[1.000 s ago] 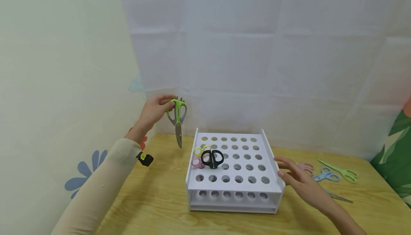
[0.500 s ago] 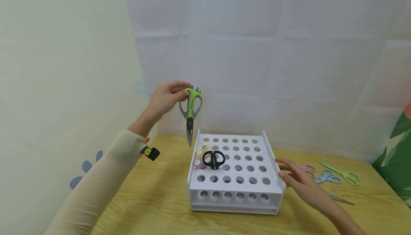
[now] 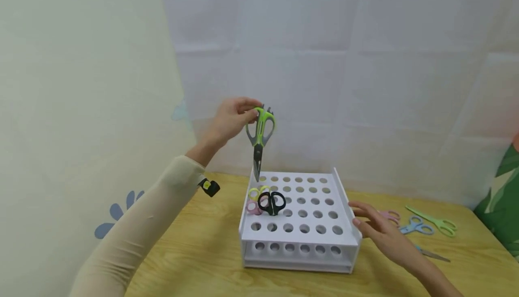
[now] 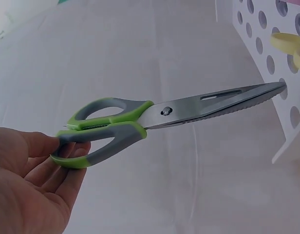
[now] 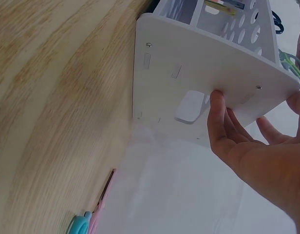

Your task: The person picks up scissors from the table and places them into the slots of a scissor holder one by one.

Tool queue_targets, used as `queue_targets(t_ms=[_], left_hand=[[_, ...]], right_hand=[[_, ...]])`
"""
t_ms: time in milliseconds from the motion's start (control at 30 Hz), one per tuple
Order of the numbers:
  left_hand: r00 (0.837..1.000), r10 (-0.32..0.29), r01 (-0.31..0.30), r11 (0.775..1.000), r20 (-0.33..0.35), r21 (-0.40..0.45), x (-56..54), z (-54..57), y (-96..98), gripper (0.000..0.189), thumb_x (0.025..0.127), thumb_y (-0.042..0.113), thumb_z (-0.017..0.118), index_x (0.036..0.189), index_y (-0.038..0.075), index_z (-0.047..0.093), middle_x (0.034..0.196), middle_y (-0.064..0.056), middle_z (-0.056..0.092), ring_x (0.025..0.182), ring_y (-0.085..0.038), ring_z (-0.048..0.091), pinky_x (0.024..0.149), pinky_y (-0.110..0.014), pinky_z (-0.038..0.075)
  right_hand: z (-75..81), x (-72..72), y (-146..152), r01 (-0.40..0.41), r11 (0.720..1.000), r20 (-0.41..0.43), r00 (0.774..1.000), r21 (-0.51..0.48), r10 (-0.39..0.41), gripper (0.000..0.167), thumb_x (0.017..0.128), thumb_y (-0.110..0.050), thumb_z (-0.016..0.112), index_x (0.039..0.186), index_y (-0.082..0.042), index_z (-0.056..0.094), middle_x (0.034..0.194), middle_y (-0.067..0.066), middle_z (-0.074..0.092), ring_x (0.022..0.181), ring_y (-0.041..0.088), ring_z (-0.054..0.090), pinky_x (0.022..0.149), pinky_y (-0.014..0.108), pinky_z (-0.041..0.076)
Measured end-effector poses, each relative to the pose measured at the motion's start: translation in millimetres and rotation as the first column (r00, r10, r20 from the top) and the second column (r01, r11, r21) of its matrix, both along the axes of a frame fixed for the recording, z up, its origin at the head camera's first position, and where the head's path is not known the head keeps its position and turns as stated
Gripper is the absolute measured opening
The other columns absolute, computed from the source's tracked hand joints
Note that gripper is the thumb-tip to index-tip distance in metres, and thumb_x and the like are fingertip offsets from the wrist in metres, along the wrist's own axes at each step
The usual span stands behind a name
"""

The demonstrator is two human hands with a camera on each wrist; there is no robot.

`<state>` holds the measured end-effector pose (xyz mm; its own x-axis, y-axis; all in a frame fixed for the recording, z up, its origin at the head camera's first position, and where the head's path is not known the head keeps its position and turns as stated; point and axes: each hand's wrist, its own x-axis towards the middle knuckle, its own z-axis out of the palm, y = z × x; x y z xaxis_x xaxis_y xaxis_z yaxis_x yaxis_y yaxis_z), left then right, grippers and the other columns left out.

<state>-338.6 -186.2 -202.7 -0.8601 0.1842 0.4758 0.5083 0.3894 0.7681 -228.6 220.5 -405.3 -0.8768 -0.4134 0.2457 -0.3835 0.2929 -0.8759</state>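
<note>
My left hand (image 3: 234,117) pinches one handle loop of green-and-grey kitchen scissors (image 4: 172,112), thumb and fingers at the loop's end. Their closed blades point down, the tip right by a hole at the back left of the white holed rack (image 3: 304,238). Black-handled scissors (image 3: 272,203) stand in the rack's left part, blades hidden below the top board. Close behind them show a yellow scissors handle (image 4: 285,43) and a pink one. My right hand (image 3: 379,229) rests its bent fingers against the rack's right side panel (image 5: 159,90), thumb at the upper edge.
Right of the rack on the wooden table (image 3: 186,243) lie pink scissors (image 3: 392,216), blue scissors (image 3: 413,226) and light green scissors (image 3: 434,221). A metal scissors blade (image 3: 435,255) points right, nearer me. A pale cloth (image 3: 300,85) hangs behind the table.
My left hand has carried the green-and-grey kitchen scissors rightward, from left of the rack to over its back left corner. The right hand has stayed against the side panel.
</note>
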Motion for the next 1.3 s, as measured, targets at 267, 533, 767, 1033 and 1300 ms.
queue_targets(t_ms=[267, 533, 767, 1033, 1300], left_hand=[[0.999, 0.019, -0.019, 1.0, 0.027, 0.001, -9.3, -20.9, 6.2, 0.026, 0.101, 0.005, 0.062, 0.126, 0.001, 0.067, 0.117, -0.008, 0.072, 0.098, -0.021, 0.071, 0.087, -0.035, 0.057], [0.998, 0.035, -0.037, 0.998, 0.05, 0.044, -11.0, -38.4, 5.3, 0.024, 0.1, 0.001, 0.063, 0.123, -0.001, 0.067, 0.118, -0.013, 0.071, 0.099, -0.025, 0.07, 0.085, -0.032, 0.057], [0.998, 0.009, -0.013, 0.998, 0.062, 0.065, -6.8, -52.2, -1.1, 0.024, 0.099, 0.002, 0.064, 0.123, -0.001, 0.067, 0.119, -0.014, 0.071, 0.1, -0.026, 0.07, 0.086, -0.032, 0.057], [0.996, -0.013, 0.005, 0.996, 0.083, 0.091, 11.4, -67.8, -13.0, 0.026, 0.1, 0.006, 0.064, 0.126, 0.001, 0.066, 0.12, -0.012, 0.071, 0.102, -0.028, 0.07, 0.088, -0.038, 0.057], [0.995, -0.022, 0.014, 0.996, 0.099, 0.087, 27.9, -78.2, -13.8, 0.024, 0.098, 0.009, 0.069, 0.122, 0.007, 0.069, 0.115, -0.006, 0.073, 0.101, -0.026, 0.071, 0.093, -0.042, 0.054]], right_hand=[[1.2, -0.9, -2, 0.024, 1.0, 0.023, 0.999, 0.01, -0.024, 0.048, 0.108, -0.021, 0.053, 0.152, -0.006, 0.042, 0.142, 0.033, 0.048, 0.111, 0.032, 0.065, 0.081, 0.035, 0.058], [2.7, -0.8, -1, 0.018, 1.0, 0.02, 1.0, 0.003, -0.018, 0.048, 0.108, -0.019, 0.053, 0.152, -0.005, 0.041, 0.142, 0.034, 0.048, 0.111, 0.033, 0.064, 0.08, 0.035, 0.058], [3.1, -0.1, -1, 0.017, 1.0, 0.024, 1.0, 0.007, -0.017, 0.048, 0.108, -0.02, 0.053, 0.152, -0.006, 0.041, 0.142, 0.034, 0.047, 0.112, 0.035, 0.064, 0.081, 0.035, 0.058], [-0.1, 0.9, -3, -0.021, 0.999, 0.005, 1.0, -0.026, 0.022, 0.046, 0.108, -0.016, 0.052, 0.151, -0.004, 0.042, 0.141, 0.035, 0.048, 0.111, 0.03, 0.065, 0.081, 0.037, 0.059], [-1.4, 3.0, -3, -0.004, 1.0, 0.007, 1.0, -0.023, 0.004, 0.046, 0.108, -0.017, 0.053, 0.151, -0.006, 0.043, 0.14, 0.033, 0.049, 0.111, 0.031, 0.065, 0.081, 0.036, 0.058]])
